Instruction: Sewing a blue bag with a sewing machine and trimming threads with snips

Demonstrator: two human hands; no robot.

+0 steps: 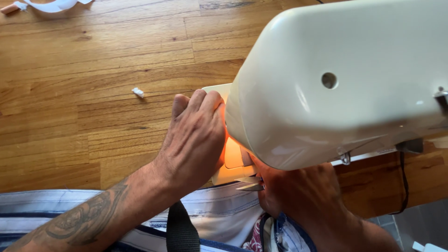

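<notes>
Wooden tabletop (pixel 93 107) all around, and a cream sewing machine (pixel 345 79) fills the right. Left hand (pixel 193 137) lies flat against its left end, fingers together. Right hand (pixel 303 191) sits beneath the machine head, nearer the scissors (pixel 249 183), blades pointing left; its grip is hidden.

White scrap (pixel 137 92) on wooden table (pixel 70 60)
</notes>
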